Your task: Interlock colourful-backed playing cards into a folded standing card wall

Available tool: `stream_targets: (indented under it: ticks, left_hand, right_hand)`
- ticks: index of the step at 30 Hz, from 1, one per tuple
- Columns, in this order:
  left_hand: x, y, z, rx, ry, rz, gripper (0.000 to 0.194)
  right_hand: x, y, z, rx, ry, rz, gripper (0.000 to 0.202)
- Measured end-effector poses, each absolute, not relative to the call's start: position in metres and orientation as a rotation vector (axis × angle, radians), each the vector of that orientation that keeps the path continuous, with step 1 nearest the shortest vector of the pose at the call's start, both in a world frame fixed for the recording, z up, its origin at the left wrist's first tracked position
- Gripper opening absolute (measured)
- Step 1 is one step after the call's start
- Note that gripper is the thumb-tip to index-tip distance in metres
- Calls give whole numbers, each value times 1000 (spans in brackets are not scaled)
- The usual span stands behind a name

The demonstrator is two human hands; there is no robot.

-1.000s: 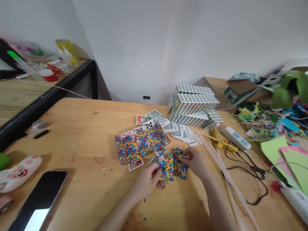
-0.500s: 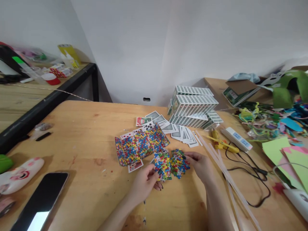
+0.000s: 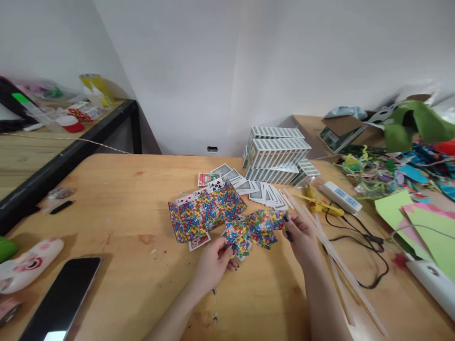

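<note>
While left hand [image 3: 213,255] pinches the patterned cards [image 3: 236,237] at eight o'clock and right hand [image 3: 303,235] at three, both grips closed, they lie at four o'clock from the larger patterned sheet [image 3: 204,213], apparently being unfolded, calling next for even spreading.

There are two grips [image 3: 213,259] [image 3: 303,237], one phone [image 3: 64,293] and one power strip [image 3: 340,197].
</note>
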State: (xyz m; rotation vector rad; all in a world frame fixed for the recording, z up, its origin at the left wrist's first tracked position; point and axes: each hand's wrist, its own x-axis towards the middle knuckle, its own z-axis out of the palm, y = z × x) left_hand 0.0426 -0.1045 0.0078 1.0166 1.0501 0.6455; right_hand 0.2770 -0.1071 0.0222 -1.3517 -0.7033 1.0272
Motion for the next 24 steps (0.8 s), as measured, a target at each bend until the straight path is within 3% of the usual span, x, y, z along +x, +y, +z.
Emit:
stream_targets:
  ticks: [4, 10, 16, 20, 22, 24]
  left_hand:
    - [42, -106, 6, 1021, 1003, 671, 18]
    - [41, -108, 14, 1038, 904, 664, 18]
    - [39, -107, 18, 1051, 931, 714, 18]
    - [31, -107, 24, 1445, 1036, 891, 20]
    - [26, -108, 29, 1770, 1023, 1067, 15]
    - [21, -110, 31, 2058, 881, 1171, 24]
  right_hand:
    - [265, -111, 31, -1249, -617, 1094, 25]
    - [235, -114, 30, -1329, -900, 1219, 47]
    - [218, -116, 21, -1357, -1088, 1334, 30]
    - [215, -119, 22, -1363, -916, 1260, 31]
    - [215, -121, 25, -1332, -772, 1265, 39]
    - [215, -125, 29, -1276, -675, 1435, 50]
